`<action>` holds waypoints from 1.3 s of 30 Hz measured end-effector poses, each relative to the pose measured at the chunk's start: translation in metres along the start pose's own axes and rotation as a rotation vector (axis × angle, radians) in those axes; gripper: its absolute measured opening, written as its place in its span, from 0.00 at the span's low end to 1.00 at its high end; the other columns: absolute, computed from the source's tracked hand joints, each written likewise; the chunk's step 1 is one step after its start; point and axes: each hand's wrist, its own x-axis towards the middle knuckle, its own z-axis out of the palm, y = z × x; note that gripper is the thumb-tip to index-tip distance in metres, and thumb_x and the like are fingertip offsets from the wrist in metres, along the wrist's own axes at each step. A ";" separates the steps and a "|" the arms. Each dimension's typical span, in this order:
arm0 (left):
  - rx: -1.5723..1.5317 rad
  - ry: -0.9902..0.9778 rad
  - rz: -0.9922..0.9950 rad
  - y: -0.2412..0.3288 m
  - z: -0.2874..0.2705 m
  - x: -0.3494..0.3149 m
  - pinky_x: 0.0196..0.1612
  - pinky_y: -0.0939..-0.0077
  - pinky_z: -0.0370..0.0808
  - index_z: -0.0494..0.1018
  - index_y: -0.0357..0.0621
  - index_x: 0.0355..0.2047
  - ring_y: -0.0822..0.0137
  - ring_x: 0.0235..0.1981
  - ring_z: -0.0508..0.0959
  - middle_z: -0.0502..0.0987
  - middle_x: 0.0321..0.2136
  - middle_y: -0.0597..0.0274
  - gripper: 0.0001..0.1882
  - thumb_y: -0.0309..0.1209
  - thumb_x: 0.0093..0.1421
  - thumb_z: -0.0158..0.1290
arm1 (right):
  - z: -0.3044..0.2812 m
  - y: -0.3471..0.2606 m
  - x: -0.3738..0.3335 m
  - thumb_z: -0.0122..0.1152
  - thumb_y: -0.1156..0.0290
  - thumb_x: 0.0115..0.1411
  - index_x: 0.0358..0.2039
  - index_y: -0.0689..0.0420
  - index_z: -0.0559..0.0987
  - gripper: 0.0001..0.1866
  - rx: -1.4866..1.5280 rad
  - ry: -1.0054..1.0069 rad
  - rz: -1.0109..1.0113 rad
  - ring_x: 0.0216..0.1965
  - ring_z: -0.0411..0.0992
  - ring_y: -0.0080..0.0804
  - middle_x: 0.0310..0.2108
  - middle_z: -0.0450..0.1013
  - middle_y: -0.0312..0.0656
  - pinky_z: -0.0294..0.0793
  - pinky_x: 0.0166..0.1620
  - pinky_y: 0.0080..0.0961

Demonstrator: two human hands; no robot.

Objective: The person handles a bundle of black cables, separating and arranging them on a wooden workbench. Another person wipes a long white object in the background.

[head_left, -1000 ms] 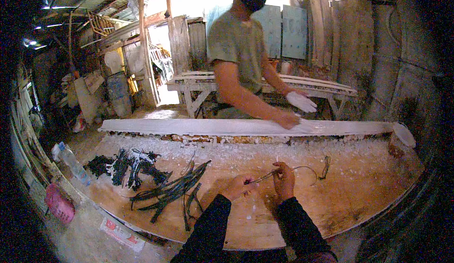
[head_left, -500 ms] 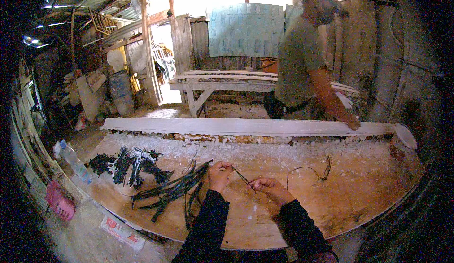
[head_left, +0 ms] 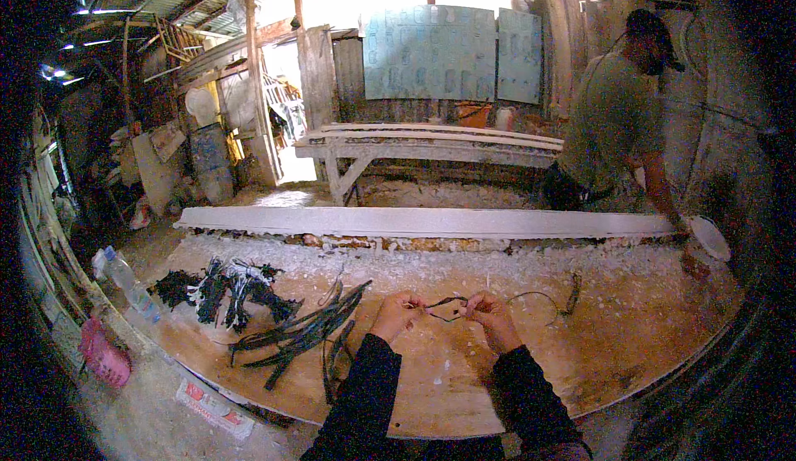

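Note:
Between my two hands a thin black strip (head_left: 446,300) is held in a small loop above the wooden table. My left hand (head_left: 398,315) pinches one end, and my right hand (head_left: 491,320) pinches the other. Left of my hands lies a loose pile of long black strips (head_left: 311,337). Farther left are bundles of short black and white strips (head_left: 236,291). To the right of my right hand a thin dark cord (head_left: 572,295) trails in a curve on the table.
A long white plank (head_left: 431,222) lies along the table's (head_left: 431,386) far side. A person (head_left: 618,121) leans over its right end, near a white round container (head_left: 711,239). A plastic bottle (head_left: 120,270) and pink basket (head_left: 105,353) are at the left. Another bench (head_left: 439,150) stands behind.
My hands have come level, the right one shifting up and right, and the strip between them now forms a loop. The other person has moved right and bent toward the plank's end.

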 end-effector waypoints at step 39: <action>0.146 0.304 -0.028 0.026 0.001 -0.012 0.14 0.86 0.63 0.71 0.39 0.26 0.79 0.16 0.68 0.71 0.19 0.68 0.06 0.25 0.45 0.55 | 0.007 0.002 -0.007 0.58 0.72 0.47 0.24 0.58 0.74 0.04 0.028 -0.194 0.092 0.37 0.65 0.25 0.34 0.70 0.36 0.60 0.43 0.22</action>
